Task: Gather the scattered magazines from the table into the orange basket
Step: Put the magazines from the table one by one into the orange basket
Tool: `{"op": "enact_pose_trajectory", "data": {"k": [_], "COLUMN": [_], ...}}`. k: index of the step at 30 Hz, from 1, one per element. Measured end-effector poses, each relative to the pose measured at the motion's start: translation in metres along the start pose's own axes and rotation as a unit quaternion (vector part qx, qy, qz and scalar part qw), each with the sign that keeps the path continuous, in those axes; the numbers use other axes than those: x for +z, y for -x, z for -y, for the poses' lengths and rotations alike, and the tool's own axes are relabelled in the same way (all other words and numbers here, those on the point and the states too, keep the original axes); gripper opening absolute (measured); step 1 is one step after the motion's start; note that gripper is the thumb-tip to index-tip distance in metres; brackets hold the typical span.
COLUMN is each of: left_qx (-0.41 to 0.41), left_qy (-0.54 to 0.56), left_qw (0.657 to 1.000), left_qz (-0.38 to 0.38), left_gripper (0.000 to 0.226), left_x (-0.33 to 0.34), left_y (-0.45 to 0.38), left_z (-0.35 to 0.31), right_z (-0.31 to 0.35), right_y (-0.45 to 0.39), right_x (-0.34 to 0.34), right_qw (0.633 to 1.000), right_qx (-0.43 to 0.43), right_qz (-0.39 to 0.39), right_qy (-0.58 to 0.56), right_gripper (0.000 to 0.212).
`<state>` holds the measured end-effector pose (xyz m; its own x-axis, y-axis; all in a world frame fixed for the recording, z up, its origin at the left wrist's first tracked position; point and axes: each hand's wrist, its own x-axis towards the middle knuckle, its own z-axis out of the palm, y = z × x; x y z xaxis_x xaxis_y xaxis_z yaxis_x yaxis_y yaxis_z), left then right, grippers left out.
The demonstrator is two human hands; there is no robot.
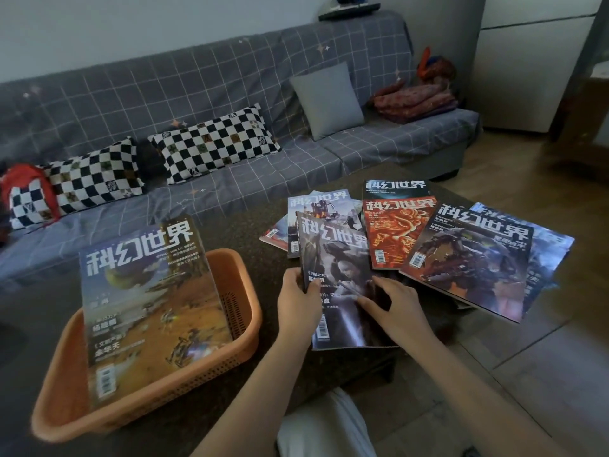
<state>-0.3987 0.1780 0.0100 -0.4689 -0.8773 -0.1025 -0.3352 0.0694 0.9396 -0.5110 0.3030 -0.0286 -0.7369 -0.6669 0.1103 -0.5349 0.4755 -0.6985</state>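
An orange basket point(240, 311) stands on the dark table at the left. A magazine with a yellow-brown cover point(148, 291) lies in it, overhanging the far rim. My left hand point(298, 303) grips the left edge of a dark grey magazine point(336, 268) at the table's front. My right hand point(390, 303) rests on that magazine's lower right part, fingers spread flat. Several more magazines lie fanned out behind and to the right: a red one point(393, 232), a dark one with a robot point(468, 262), a blue one point(547, 255).
A grey checked sofa point(204, 94) runs along the table's far side, with two black-and-white cushions point(211, 143), a grey cushion point(326, 100) and folded red cloth point(415, 100). Wooden floor point(527, 357) lies to the right. My white-clad knee point(326, 427) is below the table edge.
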Motion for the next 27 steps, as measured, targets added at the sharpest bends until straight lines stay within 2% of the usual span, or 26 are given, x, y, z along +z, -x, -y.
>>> {"op": "enact_pose_trajectory", "data": {"k": [4,8,14,19,22,27], "left_qx": [0.071,0.110,0.087,0.054,0.052,0.050], "left_qy": [-0.019,-0.007,0.039,0.087,0.082,0.039], "left_qw": [0.996,0.989,0.983,0.975,0.970,0.967], "left_qz": [-0.040,-0.099,-0.156,-0.195,-0.223,-0.247], "left_gripper": [0.014,0.016,0.015,0.015,0.015,0.023], "left_x": [-0.049,-0.100,-0.174,-0.225,-0.248,-0.270], "left_y": [0.009,0.021,0.034,0.037,0.032,0.017], "left_z": [0.000,-0.004,-0.002,0.019,0.035,0.050], "right_z": [0.033,0.072,0.132,0.179,0.200,0.224], "right_y": [0.002,0.005,0.003,0.002,0.001,-0.004], "right_x": [0.008,0.019,0.038,0.070,0.091,0.124], "right_qw": [0.998,0.987,0.979,0.979,0.979,0.981], "right_qx": [-0.005,-0.032,-0.082,-0.132,-0.131,-0.163], "right_qz": [0.035,0.054,0.064,0.059,0.084,0.055], "right_qy": [-0.057,-0.149,-0.174,-0.143,-0.135,-0.087], "right_gripper": [0.062,0.076,0.085,0.085,0.084,0.083]}}
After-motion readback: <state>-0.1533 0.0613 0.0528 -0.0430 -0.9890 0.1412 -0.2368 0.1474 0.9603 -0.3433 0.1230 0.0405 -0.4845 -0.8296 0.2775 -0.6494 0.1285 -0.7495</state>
